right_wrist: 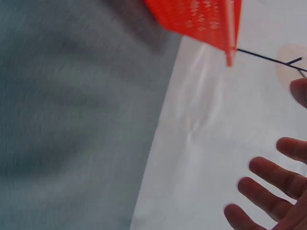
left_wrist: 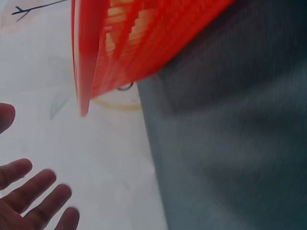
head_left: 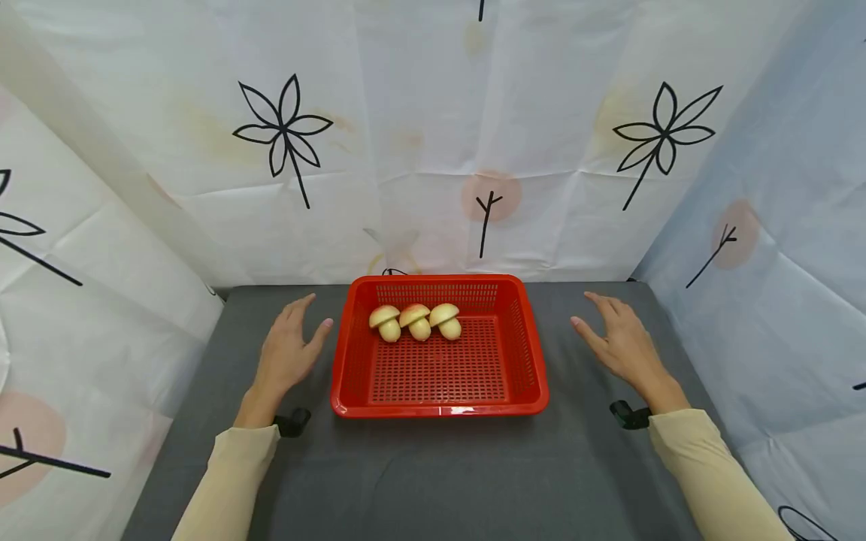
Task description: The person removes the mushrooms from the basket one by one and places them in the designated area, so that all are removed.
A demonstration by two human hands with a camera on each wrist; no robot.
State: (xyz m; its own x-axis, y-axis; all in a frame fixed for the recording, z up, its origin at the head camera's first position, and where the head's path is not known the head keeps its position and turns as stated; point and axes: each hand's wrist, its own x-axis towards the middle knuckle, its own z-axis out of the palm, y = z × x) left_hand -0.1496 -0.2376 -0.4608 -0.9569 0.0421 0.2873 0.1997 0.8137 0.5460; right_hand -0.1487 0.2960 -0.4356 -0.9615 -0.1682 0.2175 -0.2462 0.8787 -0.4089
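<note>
Glossy red lattice basket (head_left: 406, 411) on matte grey desk (head_left: 433, 481), three smooth dome-capped mushrooms (head_left: 419, 329) in the basket's far left, left hand (head_left: 286, 352) spread beside the basket, right hand (head_left: 625, 346) spread opposite, both apart from it

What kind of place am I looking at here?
Probably a small staged work booth rather than a lived-in room: patterned white sheets enclose a grey tabletop on three visible sides, and a red basket holding mushroom-shaped pieces sits there.
</note>
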